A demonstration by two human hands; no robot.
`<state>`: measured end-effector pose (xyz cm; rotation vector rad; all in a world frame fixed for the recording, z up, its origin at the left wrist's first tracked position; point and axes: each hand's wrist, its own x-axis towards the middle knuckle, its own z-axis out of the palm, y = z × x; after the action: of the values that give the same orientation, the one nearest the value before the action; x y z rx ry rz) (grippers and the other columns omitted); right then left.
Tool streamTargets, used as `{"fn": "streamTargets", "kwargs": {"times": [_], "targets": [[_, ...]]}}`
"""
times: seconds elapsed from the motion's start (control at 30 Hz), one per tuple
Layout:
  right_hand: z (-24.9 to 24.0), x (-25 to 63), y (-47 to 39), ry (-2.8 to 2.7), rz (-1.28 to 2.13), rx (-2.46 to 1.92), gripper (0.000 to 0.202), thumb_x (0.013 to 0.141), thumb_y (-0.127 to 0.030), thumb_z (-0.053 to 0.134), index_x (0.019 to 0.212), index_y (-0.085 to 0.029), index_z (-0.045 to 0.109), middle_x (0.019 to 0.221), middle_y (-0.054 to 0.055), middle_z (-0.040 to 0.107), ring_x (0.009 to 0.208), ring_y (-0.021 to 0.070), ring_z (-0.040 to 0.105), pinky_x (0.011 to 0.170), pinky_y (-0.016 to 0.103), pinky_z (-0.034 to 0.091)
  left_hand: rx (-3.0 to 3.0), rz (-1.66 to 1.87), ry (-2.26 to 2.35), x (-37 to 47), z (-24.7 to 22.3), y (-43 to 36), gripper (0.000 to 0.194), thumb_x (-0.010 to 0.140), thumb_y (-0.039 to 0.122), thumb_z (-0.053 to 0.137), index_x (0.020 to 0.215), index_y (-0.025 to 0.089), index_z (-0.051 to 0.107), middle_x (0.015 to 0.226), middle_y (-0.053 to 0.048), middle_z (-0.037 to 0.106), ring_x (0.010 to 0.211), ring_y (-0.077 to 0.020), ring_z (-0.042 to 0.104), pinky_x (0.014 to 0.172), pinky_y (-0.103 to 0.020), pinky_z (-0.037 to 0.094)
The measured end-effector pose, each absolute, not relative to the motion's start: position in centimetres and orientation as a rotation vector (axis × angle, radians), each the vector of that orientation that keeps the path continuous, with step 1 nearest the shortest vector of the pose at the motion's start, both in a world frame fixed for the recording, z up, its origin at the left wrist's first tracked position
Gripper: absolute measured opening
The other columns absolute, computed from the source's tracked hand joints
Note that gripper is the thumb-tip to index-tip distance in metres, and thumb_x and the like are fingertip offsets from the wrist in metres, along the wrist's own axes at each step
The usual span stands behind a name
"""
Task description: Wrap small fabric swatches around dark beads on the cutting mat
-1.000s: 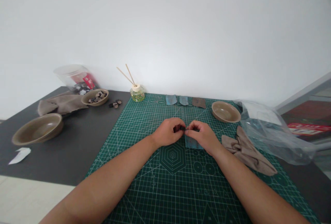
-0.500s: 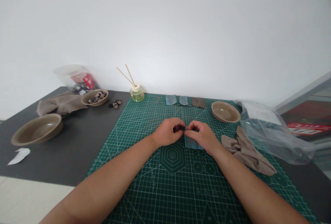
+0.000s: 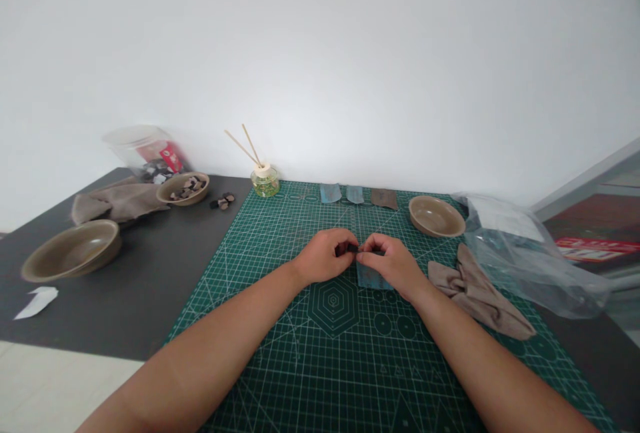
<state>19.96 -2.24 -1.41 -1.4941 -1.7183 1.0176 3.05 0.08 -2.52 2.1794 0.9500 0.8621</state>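
Observation:
Over the green cutting mat (image 3: 280, 379), my left hand (image 3: 327, 256) and my right hand (image 3: 393, 261) meet fingertip to fingertip. Both are closed in a pinch around a small dark piece (image 3: 353, 248), mostly hidden by the fingers; its kind cannot be made out. Partly beneath my right hand lies a flat blue-grey patch (image 3: 371, 278) on the mat. Two small blue-grey patches, the larger (image 3: 330, 193) at left, and one brown patch (image 3: 384, 199) lie along the mat's far edge.
At right are a tan bowl (image 3: 437, 216), a crumpled brown cloth (image 3: 480, 293) and a clear plastic bag (image 3: 530, 259). A reed diffuser (image 3: 265, 181) stands far left of the mat. Further left: two bowls, the smaller (image 3: 183, 199) with pieces, a cloth (image 3: 117, 201), a jar (image 3: 147, 153).

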Motion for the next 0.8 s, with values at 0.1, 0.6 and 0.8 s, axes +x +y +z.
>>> {"fn": "streamTargets", "kwargs": {"times": [0.1,0.6,0.8], "targets": [[-1.4,19.97,-2.25,-1.727,1.013,-1.502,0.014,0.066,-0.03,0.062,0.06,-0.019,0.055,0.062,-0.001,0.057,0.061,0.0144,0.05,0.058,0.027,0.036,2.18,0.857,0.954,3.05,-2.5,0.06,0.014,0.069,0.01,0.054,0.08,0.016,0.061,0.068,0.002,0.055,0.062,-0.0099,0.05,0.057,-0.022,0.039],[-1.43,20.01,-2.35,-1.734,1.005,-1.502,0.015,0.067,-0.031,0.062,0.06,-0.019,0.055,0.062,-0.001,0.057,0.061,0.0145,0.051,0.059,0.027,0.037,2.192,0.848,0.936,3.01,-2.46,0.01,0.014,0.069,0.01,0.054,0.08,0.015,0.061,0.067,0.002,0.054,0.062,-0.0095,0.049,0.057,-0.021,0.038],[-1.44,20.04,-2.41,-1.725,1.007,-1.5,0.015,0.066,-0.03,0.062,0.059,-0.019,0.055,0.06,-0.002,0.056,0.059,0.0135,0.049,0.057,0.026,0.036,2.189,0.836,0.951,2.99,-2.42,-0.06,0.014,0.069,0.01,0.054,0.081,0.016,0.061,0.067,0.002,0.054,0.061,-0.0096,0.05,0.057,-0.021,0.038]]}}
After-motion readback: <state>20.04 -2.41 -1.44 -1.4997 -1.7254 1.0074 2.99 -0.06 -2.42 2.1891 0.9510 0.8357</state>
